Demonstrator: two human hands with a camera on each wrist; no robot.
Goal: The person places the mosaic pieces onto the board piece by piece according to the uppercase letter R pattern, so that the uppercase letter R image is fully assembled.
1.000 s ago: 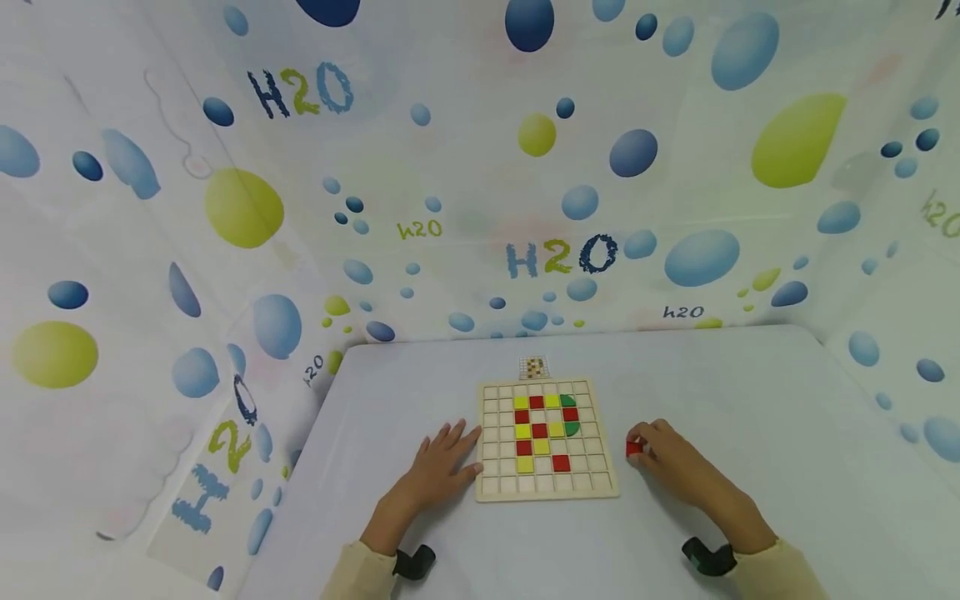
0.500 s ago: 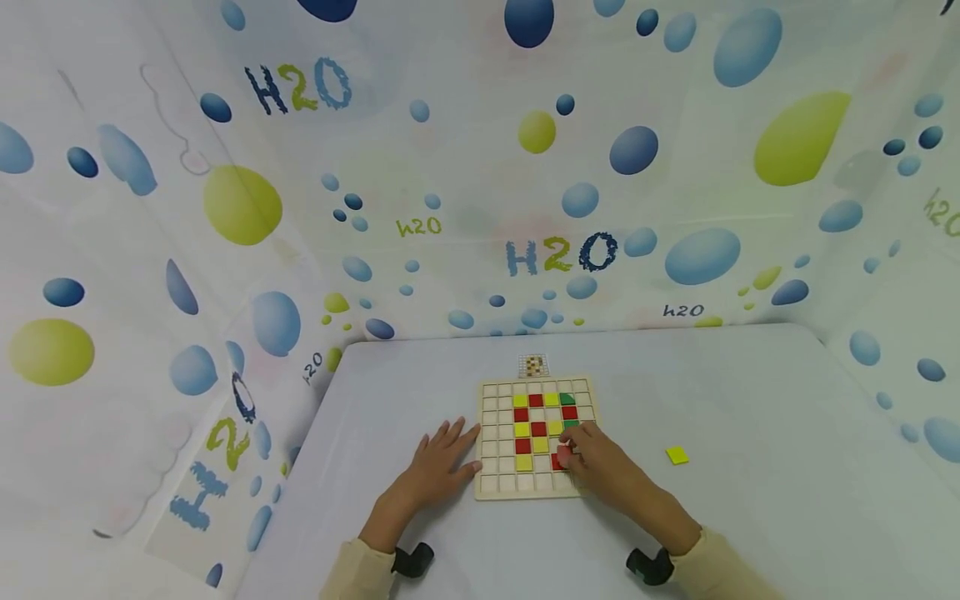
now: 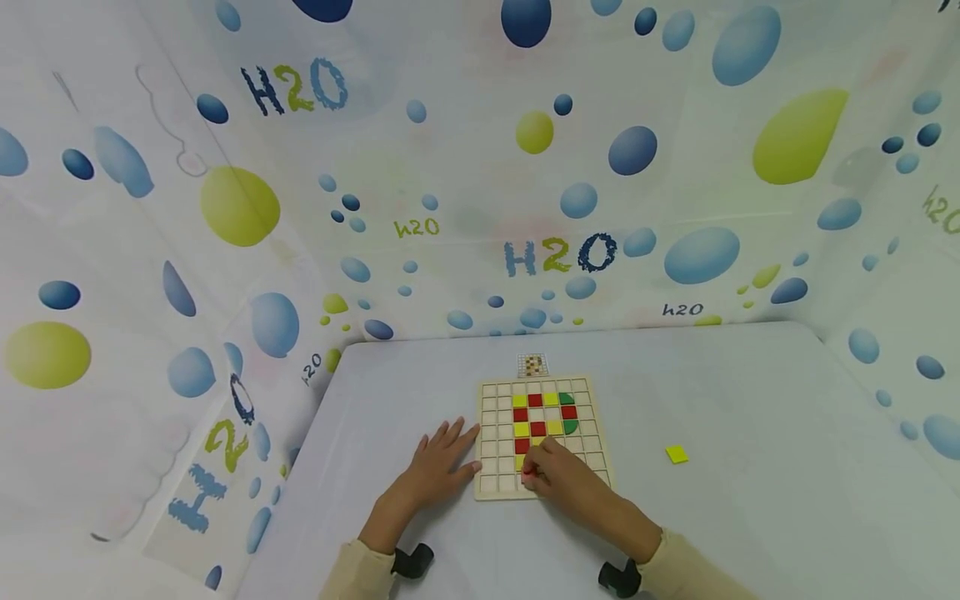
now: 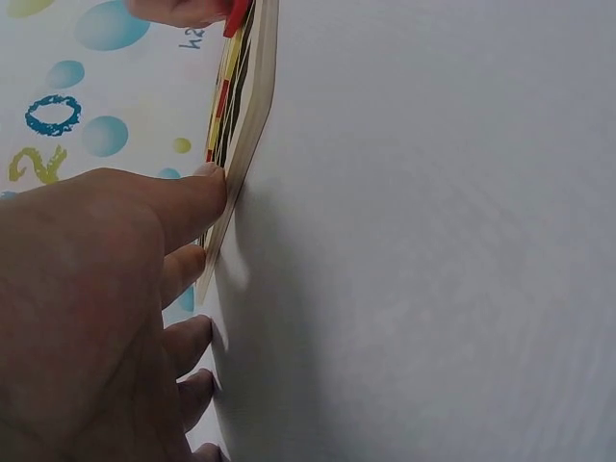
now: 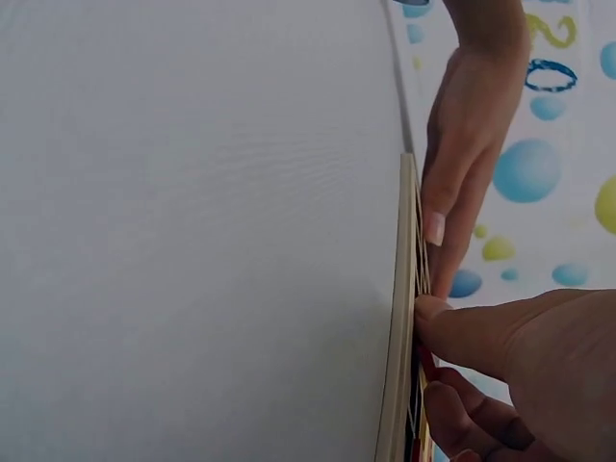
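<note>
A wooden grid board [image 3: 491,483] lies on the table, with red and yellow square tiles and two green rounded tiles [image 3: 570,427] in its cells. My left hand [image 3: 438,467] lies with spread fingers at the board's left edge; its thumb touches the edge in the left wrist view. Over the board's near rows, my right hand [image 3: 573,487] pinches a red square tile [image 5: 427,362] between thumb and fingers. This tile is tilted at the near row, below the left column of tiles. The right hand hides part of the lower tiles.
A yellow square tile [image 3: 677,454] lies on the white table to the right of the board. Behind the board sits a small pattern card [image 3: 532,365]. White sheets printed with blue and green drops [image 3: 577,201] hang at the back and sides.
My right hand has carried the red tile from the table right of the board leftward to the board's near rows. The yellow tile came into sight. My left hand has stayed put.
</note>
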